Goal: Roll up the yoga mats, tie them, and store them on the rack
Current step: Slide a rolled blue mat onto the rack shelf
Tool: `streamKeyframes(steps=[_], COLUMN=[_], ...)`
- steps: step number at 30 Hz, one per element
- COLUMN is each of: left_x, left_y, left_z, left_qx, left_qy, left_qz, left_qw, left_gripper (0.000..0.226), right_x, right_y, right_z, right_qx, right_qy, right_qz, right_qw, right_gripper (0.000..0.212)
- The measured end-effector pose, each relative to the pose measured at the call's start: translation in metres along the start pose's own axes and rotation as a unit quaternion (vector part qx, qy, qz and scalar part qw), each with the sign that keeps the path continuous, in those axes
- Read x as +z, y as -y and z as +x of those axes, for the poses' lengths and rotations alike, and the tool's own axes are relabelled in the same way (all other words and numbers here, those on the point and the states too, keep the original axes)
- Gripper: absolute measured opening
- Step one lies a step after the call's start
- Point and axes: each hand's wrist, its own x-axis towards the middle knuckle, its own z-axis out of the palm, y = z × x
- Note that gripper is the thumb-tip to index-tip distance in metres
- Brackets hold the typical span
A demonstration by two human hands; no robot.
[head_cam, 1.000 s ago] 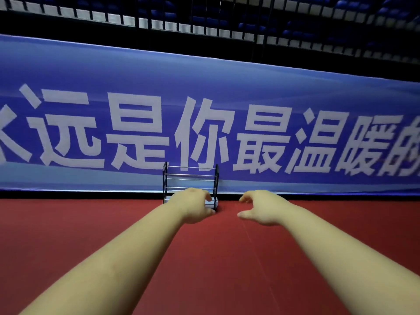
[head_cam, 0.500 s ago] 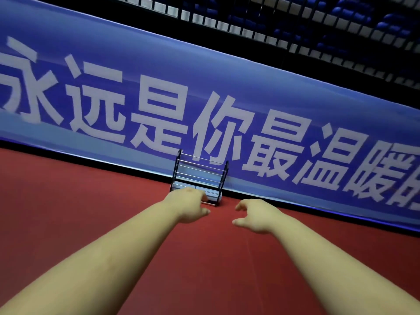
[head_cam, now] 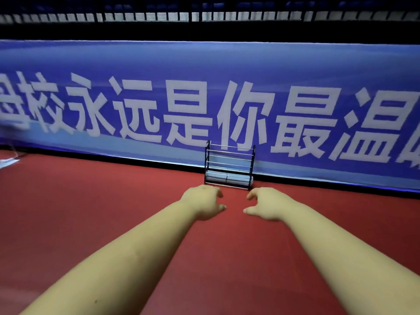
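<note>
The left hand [head_cam: 203,202] was extended forward at arm's length, fingers loosely curled and holding nothing. The right hand [head_cam: 264,203] matched it, thumb and fingers bent in a slack claw, also without a load. The two hands were near each other but apart, with bare red floor [head_cam: 91,212] showing in the gap. Their posture is judged to be that of arms held out in front of the camera rather than a grip in preparation, since nothing lay within reach of either.

Beyond the fingertips stood the rack [head_cam: 229,165], a small black frame with several thin cross-rails, set against the foot of the blue banner [head_cam: 204,64]. A pale rolled mat [head_cam: 228,178] lay on the lowest tier, lengthwise between the uprights. That placement suggests one mat was already stored and the upper tiers remained free for others. A faint band near the middle of the roll may be a tie; this could not be confirmed.

No unrolled mat was visible on the floor in view. A pale object [head_cam: 8,162] at the far left edge was cut off and blurred; its nature could not be determined. The banner's lettering was cropped at both ends. The seating above the railing [head_cam: 204,17] was too dark to make out.
</note>
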Motion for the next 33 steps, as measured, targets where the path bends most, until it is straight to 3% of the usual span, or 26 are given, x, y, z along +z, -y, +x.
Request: streamKeyframes(steps=[10,23,33], left_x=[-0.019,-0.003,-0.004], left_y=[-0.011,0.115,0.128], left_z=[-0.062,-0.148,-0.192], left_qx=[0.034,0.091,0.133], left_qy=[-0.010,0.031,0.022], left_qz=[0.026,0.006,-0.034], left_qw=[0.999,0.995,0.990], left_gripper=[0.048,0.050,0.051], right_x=[0.007,0.069,0.071], right_y=[0.009,0.161,0.207], right_z=[-0.061,-0.119,-0.160], right_qx=[0.018,0.072,0.081], right_qy=[-0.020,-0.011,-0.014], right_qz=[0.001,-0.039,-0.065], right_qw=[1.000,0.997,0.994], right_gripper=[0.052,0.050,0.050])
